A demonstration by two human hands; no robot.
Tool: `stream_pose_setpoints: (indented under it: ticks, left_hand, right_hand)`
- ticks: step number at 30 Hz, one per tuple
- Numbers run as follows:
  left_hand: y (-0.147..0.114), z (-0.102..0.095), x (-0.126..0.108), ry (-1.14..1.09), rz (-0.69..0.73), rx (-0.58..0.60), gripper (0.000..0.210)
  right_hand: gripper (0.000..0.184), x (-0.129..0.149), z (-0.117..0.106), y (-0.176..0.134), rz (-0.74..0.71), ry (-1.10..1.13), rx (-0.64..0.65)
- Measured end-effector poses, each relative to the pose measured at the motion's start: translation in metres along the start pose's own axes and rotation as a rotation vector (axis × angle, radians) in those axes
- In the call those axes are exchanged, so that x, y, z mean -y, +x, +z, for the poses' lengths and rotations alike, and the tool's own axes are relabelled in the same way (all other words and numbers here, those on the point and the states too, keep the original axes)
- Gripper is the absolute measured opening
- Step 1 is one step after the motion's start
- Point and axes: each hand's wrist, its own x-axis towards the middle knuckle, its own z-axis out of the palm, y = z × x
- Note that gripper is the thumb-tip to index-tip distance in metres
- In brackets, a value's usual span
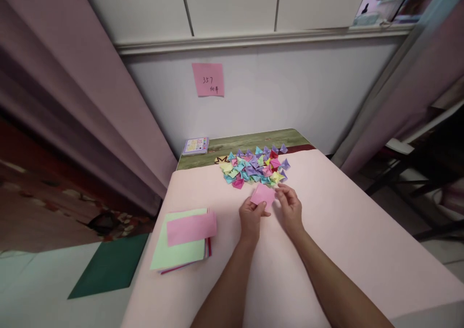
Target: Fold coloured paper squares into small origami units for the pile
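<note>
A small folded sheet of pink paper [264,195] is held just above the table, in front of the pile of origami. My left hand [251,218] grips its lower left side, thumb on top and fingers underneath. At the paper's right corner, the thumb and forefinger of my right hand [291,209] come together in a pinch. Beyond both hands lies a heap of small folded paper pieces [253,168] in purple, blue, yellow, green, pink and red. To the left, a strip of pink paper [190,229] rests on a stack of coloured sheets [181,256], light green uppermost.
A pale pink cloth [340,241] covers most of the table; the bare green wood-patterned end [290,135] meets the wall. A packet of printed cards [195,146] sits at the far left corner. Pink curtains [119,101] hang at both sides. A pink note [208,79] is on the wall.
</note>
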Motion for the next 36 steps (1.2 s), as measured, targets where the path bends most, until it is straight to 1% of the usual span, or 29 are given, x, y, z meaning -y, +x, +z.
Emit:
stream_pose_setpoints:
  ticks: [3,5,7,11,13,16,19,21,23,25,26,27,29,31,34,36]
  left_hand:
    - [0.006,-0.006,-0.003,0.081,0.046,-0.02,0.028]
    - [0.009,-0.007,-0.003,0.112,0.059,-0.026,0.026]
    - [0.01,-0.008,-0.004,0.119,0.056,-0.029,0.026]
    - [0.012,-0.007,-0.007,0.081,0.024,-0.058,0.029]
    - [0.013,-0.006,-0.009,0.052,-0.015,-0.077,0.032]
    - [0.014,-0.006,-0.01,0.037,-0.061,-0.096,0.035]
    - [0.016,-0.007,-0.008,0.003,-0.058,-0.084,0.032]
    - [0.016,-0.007,-0.007,-0.007,-0.05,-0.065,0.03]
    - [0.016,-0.008,-0.005,0.009,-0.047,-0.046,0.028]
    - [0.015,-0.009,-0.004,0.035,-0.041,-0.02,0.027]
    - [0.014,-0.009,-0.004,0.05,-0.038,-0.003,0.026]
    - [0.014,-0.009,-0.004,0.066,-0.035,0.013,0.026]
    - [0.012,-0.009,-0.003,0.098,-0.029,0.044,0.028]
    - [0.011,-0.009,-0.004,0.11,-0.024,0.059,0.029]
    - [0.011,-0.007,-0.006,0.06,-0.048,0.036,0.026]
    - [0.01,-0.005,-0.007,0.013,-0.093,0.01,0.029]
  right_hand:
    - [0.026,-0.002,0.0,-0.002,0.027,0.024,0.062]
    - [0.022,-0.002,0.0,-0.004,0.029,-0.005,0.068]
    - [0.023,0.001,0.001,-0.003,0.033,-0.04,0.082]
    - [0.025,0.009,0.001,0.001,0.036,-0.056,0.199]
    - [0.023,0.013,-0.001,0.004,0.008,-0.038,0.252]
    - [0.018,0.011,-0.003,0.007,-0.041,-0.022,0.298]
    - [0.012,0.005,-0.003,0.007,-0.062,-0.051,0.301]
    - [0.014,0.002,-0.002,0.007,-0.038,-0.049,0.275]
    - [0.031,0.001,-0.001,0.006,-0.001,-0.026,0.26]
    - [0.045,0.004,-0.002,0.007,-0.015,-0.037,0.277]
    - [0.045,0.006,-0.003,0.008,-0.046,-0.063,0.299]
    - [0.04,0.008,-0.005,0.009,-0.086,-0.093,0.324]
    - [0.023,0.011,-0.008,0.011,-0.155,-0.132,0.373]
    - [0.015,0.013,-0.01,0.012,-0.175,-0.128,0.407]
    - [0.019,0.011,-0.012,0.011,-0.126,-0.109,0.391]
    - [0.024,0.01,-0.011,0.009,-0.052,-0.061,0.355]
